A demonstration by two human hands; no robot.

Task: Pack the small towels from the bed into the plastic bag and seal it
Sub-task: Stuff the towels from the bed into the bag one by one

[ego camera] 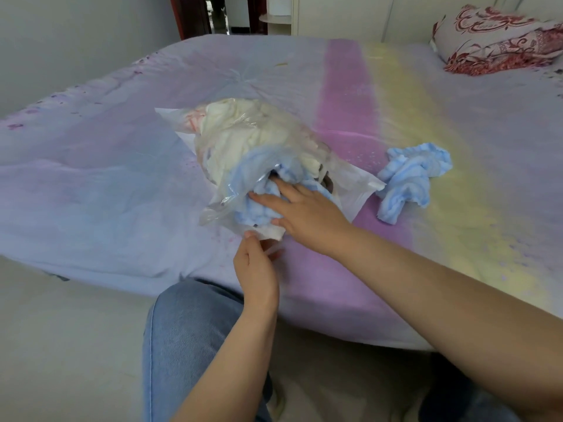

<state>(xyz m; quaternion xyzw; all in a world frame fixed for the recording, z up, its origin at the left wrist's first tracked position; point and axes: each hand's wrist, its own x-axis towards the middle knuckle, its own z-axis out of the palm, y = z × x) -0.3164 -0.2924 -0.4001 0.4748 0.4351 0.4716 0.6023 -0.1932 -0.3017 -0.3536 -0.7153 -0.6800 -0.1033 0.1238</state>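
Jeans-clad knee (189,324) sits closest, w/ both forearms reaching over it to the bed (91,193). Left hand (257,269) pinches the near lip of the plastic bag (243,138) at its mouth, thumb and fingers curled on the film. Right hand (304,211) lies flat on a blue towel (259,208) half in the mouth, fingers straight and spread, pressing it inward, not gripping.

Bag lies on its side, long axis running from the mouth by the hands up and away to the left, bulging w/ cream towels (240,129) inside. So the push direction is along that axis, away from the person.

One more loose blue towel (411,178) stays out on the bed, crumpled, just beside the bag's right edge and to the right of the right hand, apart from the fingers. Right hand is nearer to it; left is tied up holding the mouth.

Seal not yet done, prob. last step. Red patterned pillow (499,38) far corner, well apart.
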